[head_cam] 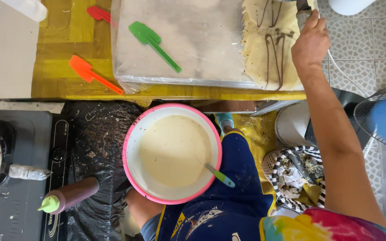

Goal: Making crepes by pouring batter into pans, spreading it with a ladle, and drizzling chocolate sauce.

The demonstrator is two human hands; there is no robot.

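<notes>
Our right hand (311, 40) pinches dark tool at crepe's (271, 44) far edge — probably scraper; we keep it flat. Left hand unseen.

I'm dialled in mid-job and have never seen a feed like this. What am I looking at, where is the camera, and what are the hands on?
There is no machine: a person works bare-handed, and the single picture comes from a camera on their head, looking straight down. The right hand reaches out to the far edge of a thin crepe with dark drizzle lines; what it grips is cut off by the frame. The left hand is out of sight. On the yellow wooden board lie orange, red and green spatulas, the green one on a plastic sheet. Nearer the person sit a pink-rimmed bowl of pale batter with a spoon, a brown squeeze bottle and a striped basket of scraps.
</notes>
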